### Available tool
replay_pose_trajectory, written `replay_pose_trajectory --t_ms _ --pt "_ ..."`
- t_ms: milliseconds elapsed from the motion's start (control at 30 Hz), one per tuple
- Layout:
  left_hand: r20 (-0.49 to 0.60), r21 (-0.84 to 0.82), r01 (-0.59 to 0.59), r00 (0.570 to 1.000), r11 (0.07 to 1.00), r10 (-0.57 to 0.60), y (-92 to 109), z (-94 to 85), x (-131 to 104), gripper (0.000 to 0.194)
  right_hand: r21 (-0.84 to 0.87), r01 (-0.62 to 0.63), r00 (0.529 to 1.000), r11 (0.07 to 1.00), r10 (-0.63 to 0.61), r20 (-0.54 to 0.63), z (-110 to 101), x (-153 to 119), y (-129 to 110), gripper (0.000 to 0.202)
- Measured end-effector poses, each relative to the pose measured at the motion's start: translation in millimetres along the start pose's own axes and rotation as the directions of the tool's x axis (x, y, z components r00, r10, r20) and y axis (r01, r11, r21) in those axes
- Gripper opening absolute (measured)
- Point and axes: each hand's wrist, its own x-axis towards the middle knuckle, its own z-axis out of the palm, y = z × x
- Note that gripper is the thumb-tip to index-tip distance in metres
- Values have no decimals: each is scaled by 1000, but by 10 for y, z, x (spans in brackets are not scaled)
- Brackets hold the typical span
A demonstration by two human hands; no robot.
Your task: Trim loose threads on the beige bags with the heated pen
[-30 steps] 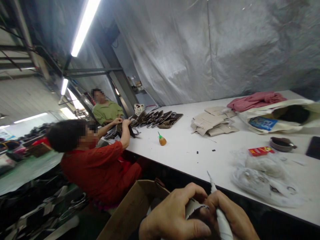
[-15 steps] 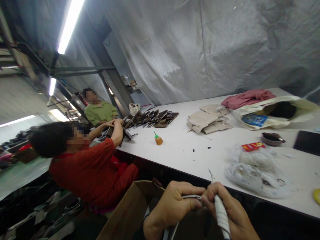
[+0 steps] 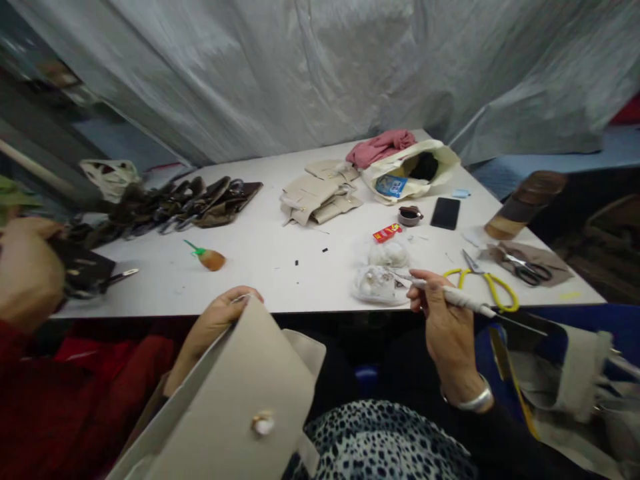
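My left hand (image 3: 216, 327) is closed on the upper edge of a beige handbag (image 3: 235, 393), which is tilted up over my lap. A small metal clasp (image 3: 263, 423) shows on the bag's face, and its lower part runs out of view. Apart from the bag, my right hand (image 3: 445, 327) grips an awl (image 3: 457, 298) with a white-wrapped handle. A thin metal rod sticks out of the awl's right end, and its pointed tip is directed left, over a clear plastic bag (image 3: 377, 283) on the table.
Yellow-handled scissors (image 3: 507, 293), black scissors (image 3: 533, 272), a phone (image 3: 445, 213) and a brown bottle (image 3: 525, 203) are at the right. Beige pieces (image 3: 320, 193), dark bags (image 3: 220, 207) and an orange squeeze bottle (image 3: 211, 259) lie farther left. A co-worker's arm (image 3: 30, 273) reaches in there.
The view has swung right and down. My hands, close together before, are now well apart. The awl has turned from upright to nearly level, and the beige handbag has come into view.
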Motion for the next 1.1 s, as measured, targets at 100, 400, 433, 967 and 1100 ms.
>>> replay_pose_trajectory --t_ms 100,400,433,967,1100 --pt "254 42 56 965 998 -65 -319 686 68 36 -49 -24 997 999 20 -71 -43 121 117 38" --pt "511 316 -99 856 944 -81 -1024 1838 56 18 -323 86 996 942 -85 15 -194 200 554 30" --pt "509 323 -91 856 942 -92 -1037 1836 92 19 -351 108 994 930 -103 34 -203 208 594 30" --pt "453 356 -36 881 934 -138 -1017 1799 310 21 -449 139 987 883 -86 137 -192 269 711 25" --pt "450 346 -16 880 938 -151 -1029 1780 311 22 -487 163 983 858 -99 156 -187 274 752 27"
